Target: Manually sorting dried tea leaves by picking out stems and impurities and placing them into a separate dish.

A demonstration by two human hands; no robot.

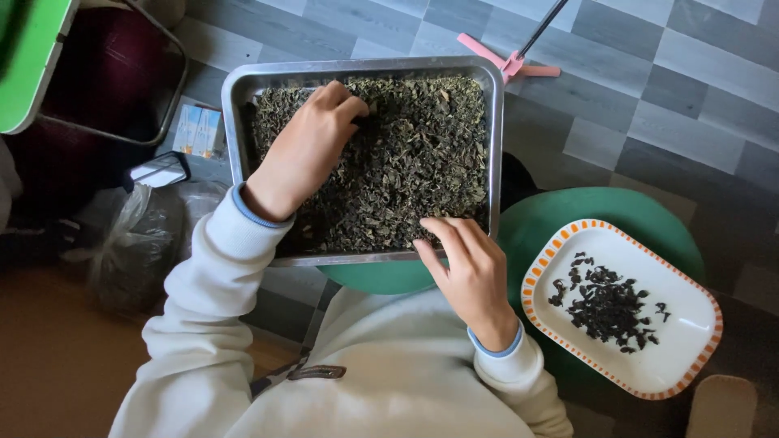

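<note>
Head view, near to far. White sleeves at the bottom, both of the person's own hands up in a metal tray [234, 130] full of dried leaves [406, 162]. Right hand [469, 272] is nearest: it rests on the tray's near rim, fingers [448, 231] loosely spread and curled just over the leaf edge, nothing visibly gripped. To its right, well apart from the tray, sits a white plate [690, 357] with an orange dashed border, carrying a small heap of darker pieces [607, 307]. Plate rests on a green stool [617, 207] that also runs under the tray's near corner.

Left hand [312, 142] is farther in, toward the tray's far left, fingertips pinched down into the leaves; whether it has a piece is hidden by the fingers.

Judgement: this looks like picking dark bits out of the leaves. Best done with light pinches, raking only the top layer thin so dark pieces show, the right hand steadying the rim so the tray does not slide off the stool.

Beyond the tray: grey checked floor and a pink stand foot [507, 61].
</note>
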